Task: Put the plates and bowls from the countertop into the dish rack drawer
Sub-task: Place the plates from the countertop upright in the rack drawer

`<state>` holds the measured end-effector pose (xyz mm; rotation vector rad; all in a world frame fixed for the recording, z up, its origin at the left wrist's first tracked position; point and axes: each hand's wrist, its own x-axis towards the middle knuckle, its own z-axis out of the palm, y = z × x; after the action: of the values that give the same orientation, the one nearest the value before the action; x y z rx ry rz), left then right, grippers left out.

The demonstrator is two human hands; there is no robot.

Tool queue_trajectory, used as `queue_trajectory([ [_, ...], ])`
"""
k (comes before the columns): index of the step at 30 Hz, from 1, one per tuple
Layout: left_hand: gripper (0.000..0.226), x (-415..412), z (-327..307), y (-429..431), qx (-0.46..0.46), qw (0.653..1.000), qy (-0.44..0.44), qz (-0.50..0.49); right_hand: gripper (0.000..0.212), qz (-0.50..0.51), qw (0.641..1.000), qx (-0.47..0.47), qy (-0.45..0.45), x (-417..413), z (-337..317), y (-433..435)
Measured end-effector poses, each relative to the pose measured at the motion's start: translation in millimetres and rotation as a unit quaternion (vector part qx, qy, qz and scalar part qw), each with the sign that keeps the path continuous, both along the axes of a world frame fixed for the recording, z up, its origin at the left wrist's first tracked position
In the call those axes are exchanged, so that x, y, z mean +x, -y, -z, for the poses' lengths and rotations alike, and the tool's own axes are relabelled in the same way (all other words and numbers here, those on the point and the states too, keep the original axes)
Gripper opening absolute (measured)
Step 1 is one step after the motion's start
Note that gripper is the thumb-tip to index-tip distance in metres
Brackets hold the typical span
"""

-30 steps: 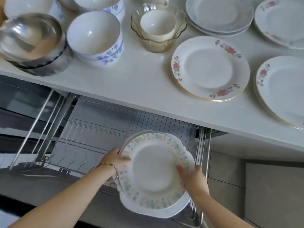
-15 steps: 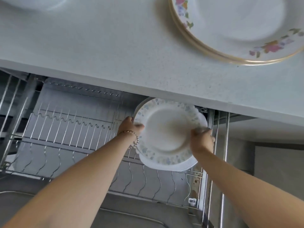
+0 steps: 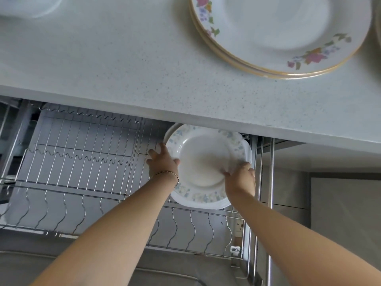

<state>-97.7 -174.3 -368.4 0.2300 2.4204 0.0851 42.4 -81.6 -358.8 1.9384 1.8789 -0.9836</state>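
A stack of white plates with a pale blue flower rim [image 3: 203,162] stands tilted at the far right end of the wire dish rack drawer [image 3: 82,162], partly under the countertop edge. My left hand [image 3: 164,161], with a thin bracelet on the wrist, grips the stack's left rim. On the lower right rim sits my right hand [image 3: 240,178], fingers curled onto the top plate. A stack of gold-rimmed plates with pink flowers [image 3: 284,36] lies on the white speckled countertop [image 3: 123,65] at the upper right.
The rack's wavy wire slots run leftward from the plates with nothing in them. A metal side rail [image 3: 270,203] borders the drawer on the right. A white dish edge [image 3: 31,7] shows at the top left, another plate rim at the far right.
Both hands have carried the flower-rimmed stack deeper into the right end of the drawer, closer under the countertop. My view has moved nearer and lower.
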Motion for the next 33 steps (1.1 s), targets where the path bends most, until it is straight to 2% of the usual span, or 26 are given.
queue_trajectory([
  [5, 0.075, 3, -2, 0, -0.006, 0.999, -0.01, 0.046, 0.061, -0.05, 0.999, -0.004, 0.014, 7, -3, -4],
  [8, 0.073, 10, -23, 5, -0.029, 0.997, -0.014, 0.074, 0.052, -0.118, 0.992, 0.016, 0.033, 10, -22, 2],
  [11, 0.051, 18, -66, 6, -0.008, 0.985, -0.044, 0.17, 0.037, -0.203, 0.979, 0.024, 0.018, 9, -62, 10],
  [13, 0.03, 22, -102, 5, 0.066, 0.979, -0.004, 0.192, 0.035, -0.241, 0.97, 0.008, -0.019, 7, -101, 8],
  [16, 0.021, 22, -166, -2, 0.196, 0.973, 0.058, 0.111, 0.032, -0.311, 0.946, 0.009, -0.091, 3, -173, -11],
  [19, 0.028, 11, -225, -19, 0.287, 0.956, 0.013, 0.059, 0.027, -0.383, 0.911, 0.066, -0.139, -5, -242, -42],
  [22, 0.02, -9, -268, -48, 0.342, 0.939, -0.04, 0.007, 0.025, -0.378, 0.907, 0.107, -0.153, -23, -285, -89],
  [23, 0.013, -16, -276, -60, 0.344, 0.937, -0.056, -0.017, 0.025, -0.364, 0.911, 0.114, -0.159, -30, -292, -106],
  [24, 0.017, -22, -282, -73, 0.338, 0.937, -0.071, -0.041, 0.027, -0.344, 0.916, 0.123, -0.164, -38, -297, -124],
  [28, 0.046, -38, -283, -121, 0.273, 0.953, -0.045, -0.122, 0.047, -0.298, 0.932, 0.166, -0.122, -67, -289, -185],
  [31, 0.053, -43, -270, -149, 0.236, 0.947, -0.018, -0.216, 0.058, -0.273, 0.955, 0.105, -0.053, -83, -271, -219],
  [33, 0.049, -45, -261, -161, 0.213, 0.942, -0.031, -0.256, 0.057, -0.273, 0.957, 0.089, -0.048, -91, -260, -236],
])
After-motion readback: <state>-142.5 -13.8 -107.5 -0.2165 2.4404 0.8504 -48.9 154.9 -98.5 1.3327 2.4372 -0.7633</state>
